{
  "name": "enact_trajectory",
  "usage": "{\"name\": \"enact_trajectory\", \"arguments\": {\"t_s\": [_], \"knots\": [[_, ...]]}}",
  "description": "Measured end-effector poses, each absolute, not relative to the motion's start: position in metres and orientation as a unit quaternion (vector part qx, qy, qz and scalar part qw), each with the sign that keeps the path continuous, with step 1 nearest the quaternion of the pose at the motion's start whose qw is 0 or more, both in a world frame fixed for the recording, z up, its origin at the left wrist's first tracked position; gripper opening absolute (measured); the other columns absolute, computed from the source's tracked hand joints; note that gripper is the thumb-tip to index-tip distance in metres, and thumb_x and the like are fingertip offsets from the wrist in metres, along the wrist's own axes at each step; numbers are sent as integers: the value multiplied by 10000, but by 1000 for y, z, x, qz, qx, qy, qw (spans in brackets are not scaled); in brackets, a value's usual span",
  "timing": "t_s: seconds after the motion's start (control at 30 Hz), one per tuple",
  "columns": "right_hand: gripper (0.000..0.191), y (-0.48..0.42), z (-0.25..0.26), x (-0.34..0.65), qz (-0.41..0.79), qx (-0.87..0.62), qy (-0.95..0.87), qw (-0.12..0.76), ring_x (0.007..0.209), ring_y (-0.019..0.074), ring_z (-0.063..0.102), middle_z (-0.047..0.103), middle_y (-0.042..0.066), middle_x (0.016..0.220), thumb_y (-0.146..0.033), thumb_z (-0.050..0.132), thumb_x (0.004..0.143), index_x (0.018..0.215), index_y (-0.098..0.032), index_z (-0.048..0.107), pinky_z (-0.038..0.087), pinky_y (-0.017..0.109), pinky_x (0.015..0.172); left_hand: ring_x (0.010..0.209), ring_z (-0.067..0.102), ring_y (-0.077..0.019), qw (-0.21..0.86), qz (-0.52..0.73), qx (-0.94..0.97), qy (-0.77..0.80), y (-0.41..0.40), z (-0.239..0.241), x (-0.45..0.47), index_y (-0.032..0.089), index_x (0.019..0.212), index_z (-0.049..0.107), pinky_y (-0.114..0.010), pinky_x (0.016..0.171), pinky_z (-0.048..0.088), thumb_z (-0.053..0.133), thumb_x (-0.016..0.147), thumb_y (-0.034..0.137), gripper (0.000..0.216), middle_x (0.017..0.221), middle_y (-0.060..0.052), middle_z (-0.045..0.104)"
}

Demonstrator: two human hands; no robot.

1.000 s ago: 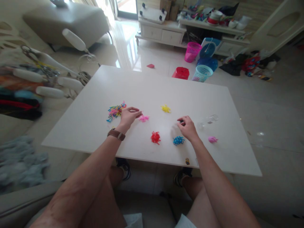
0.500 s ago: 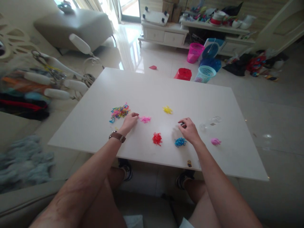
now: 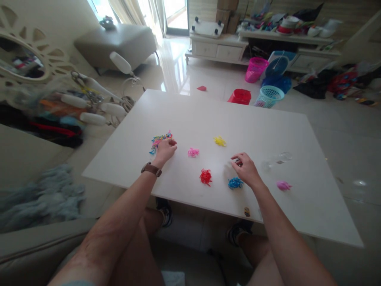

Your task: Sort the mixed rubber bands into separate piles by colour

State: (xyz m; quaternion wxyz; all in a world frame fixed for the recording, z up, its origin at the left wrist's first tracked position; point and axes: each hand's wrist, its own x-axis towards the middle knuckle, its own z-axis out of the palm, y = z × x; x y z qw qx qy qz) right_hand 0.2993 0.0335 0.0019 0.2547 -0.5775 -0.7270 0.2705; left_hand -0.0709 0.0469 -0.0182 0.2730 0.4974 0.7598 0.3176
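Note:
My left hand (image 3: 167, 151), with a brown-strapped watch (image 3: 151, 169) on the wrist, is over the right side of a mixed heap of small coloured rubber bands (image 3: 155, 143). Its fingers are curled together; what they hold, if anything, is too small to make out. My right hand (image 3: 244, 168) hovers with thumb and fingers apart around a small dark thing (image 3: 238, 162), partly hidden. Just below lies a pile of blue bands (image 3: 235, 183). Between my hands are piles of pink bands (image 3: 193, 152), red bands (image 3: 205, 177) and yellow bands (image 3: 220, 141).
On the white table (image 3: 184, 115) are a clear container (image 3: 284, 157), a pink bundle (image 3: 283, 185) at the right and a small yellow-brown figure (image 3: 247, 211) near the front edge. Beyond the far edge stand a red bin (image 3: 240, 96) and a light-blue basket (image 3: 270, 96).
My left hand has drawn back left from the pink pile to the mixed heap. My right hand has stayed in place over the table. The view has shifted a little.

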Motion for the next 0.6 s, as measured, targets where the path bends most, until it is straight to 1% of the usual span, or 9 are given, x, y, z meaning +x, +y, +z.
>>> {"name": "enact_trajectory", "arguments": {"t_s": [0.07,0.13,0.23,0.3,0.37,0.43,0.6], "knots": [[156,33,1,299,272,-575,-730,252,737,150,641,601,69,1042,-254,570,830,932,-190,670,533,309,714,918,655,-258,226,299,501,780,46,-21,-85,175,879,738,-366,884,492,638,676,175,225,968,-109,725],[156,33,1,299,272,-572,-733,248,739,150,643,604,73,1050,-256,573,835,936,-187,670,533,304,703,1000,632,-277,190,284,537,771,43,-29,-95,170,924,747,-392,950,469,619,695,149,263,1059,-130,704],[150,32,0,300,269,-569,-738,243,739,149,644,607,72,1043,-256,578,838,934,-188,670,532,298,690,1135,569,-287,160,257,621,722,37,-45,-102,184,1007,746,-432,1047,407,557,732,106,343,1203,-129,656],[147,32,0,300,267,-568,-739,244,735,147,643,607,69,1034,-251,579,836,933,-187,669,532,295,684,1154,544,-295,150,226,650,710,34,-54,-106,183,1061,736,-460,1053,395,536,753,104,376,1221,-129,633],[147,32,0,299,268,-566,-740,245,730,144,644,606,67,1032,-245,578,835,934,-184,668,532,291,676,1138,538,-309,132,203,649,722,33,-60,-110,169,1068,730,-476,1031,404,549,760,122,360,1198,-142,616],[148,33,0,299,271,-565,-741,241,730,142,646,604,66,1032,-243,577,836,936,-181,668,532,287,671,1091,550,-309,120,193,639,735,34,-61,-113,157,1025,731,-468,1004,420,579,751,141,313,1130,-146,616],[141,32,-1,300,273,-559,-748,233,737,146,647,606,65,1024,-240,572,841,934,-186,663,532,285,670,921,582,-254,134,201,622,745,38,-54,-117,158,844,703,-375,885,464,588,727,119,169,947,-108,640]]}}
